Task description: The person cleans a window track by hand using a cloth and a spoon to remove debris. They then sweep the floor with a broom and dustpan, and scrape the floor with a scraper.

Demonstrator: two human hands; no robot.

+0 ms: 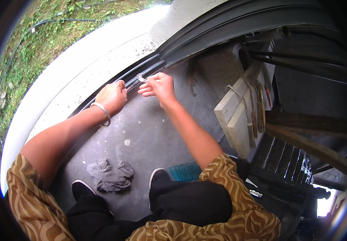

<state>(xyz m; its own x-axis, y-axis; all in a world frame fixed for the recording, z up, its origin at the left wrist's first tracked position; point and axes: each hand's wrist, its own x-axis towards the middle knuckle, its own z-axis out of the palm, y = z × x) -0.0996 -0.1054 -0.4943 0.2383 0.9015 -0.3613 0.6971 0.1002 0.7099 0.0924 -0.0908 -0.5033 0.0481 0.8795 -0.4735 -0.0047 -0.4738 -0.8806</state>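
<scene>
My left hand (112, 95), with a silver bangle (102, 114) at the wrist, rests with curled fingers at the dark metal sliding track (131, 82). Its fingertips are hidden, so I cannot tell whether it grips anything. Just to the right, my right hand (161, 87) pinches a small crumpled whitish scrap (141, 78) between thumb and forefinger, over the raised rails. The other fingers of that hand are spread loosely. What the scrap is made of is too small to tell.
A grey cloth (111, 175) lies crumpled on the tiled floor (149, 132) near my shoes. Teal broom bristles (185, 171) show beside my knee. To the right stand pale boards (233, 120) with hooked metal tools (253, 114) hanging on them. Beyond the white ledge (71, 75) grows greenery.
</scene>
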